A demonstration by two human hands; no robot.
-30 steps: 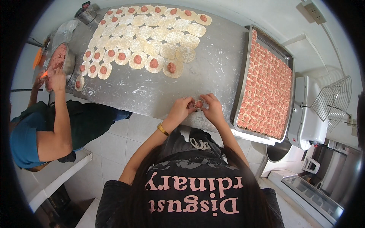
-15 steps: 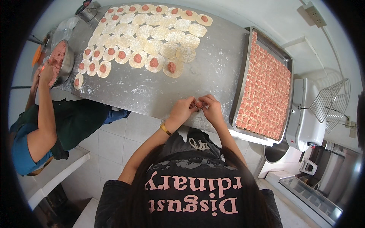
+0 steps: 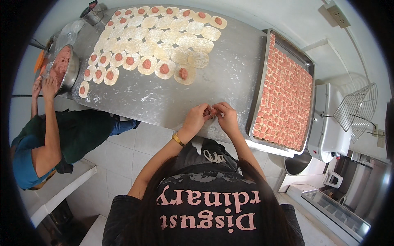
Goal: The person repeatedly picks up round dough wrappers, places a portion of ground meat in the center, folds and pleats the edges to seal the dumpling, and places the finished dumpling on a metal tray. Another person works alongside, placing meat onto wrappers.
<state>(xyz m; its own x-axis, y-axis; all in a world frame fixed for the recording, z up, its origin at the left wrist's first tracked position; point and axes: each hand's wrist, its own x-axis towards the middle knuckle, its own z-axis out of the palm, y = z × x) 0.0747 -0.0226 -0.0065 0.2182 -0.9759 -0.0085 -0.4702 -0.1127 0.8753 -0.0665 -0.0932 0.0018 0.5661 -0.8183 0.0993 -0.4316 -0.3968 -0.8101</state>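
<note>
Between my two hands, over the near edge of the steel table [image 3: 230, 78], is a small meat dumpling [image 3: 213, 112] with pink filling showing at its top. My left hand [image 3: 199, 116] has its fingers closed around one side of the dumpling. On the other side, my right hand [image 3: 226, 116] pinches its wrapper. Rows of round, floured wrappers [image 3: 164, 37] lie beyond my hands, and those along the far and near rows bear lumps of pink filling. The nearest wrapper with filling [image 3: 184, 74] lies just past my left hand.
To the right, a deep metal tray [image 3: 257, 98] holds tightly packed dumplings. A co-worker [image 3: 51, 119] stands at the left, hands at a steel bowl [image 3: 74, 67] of pink minced filling. A white machine [image 3: 324, 135] and a wire rack [image 3: 357, 108] stand beyond the tray.
My fingers have shifted slightly around the dumpling, which stays in nearly the same place. The co-worker's hands have moved a little lower beside the bowl.
</note>
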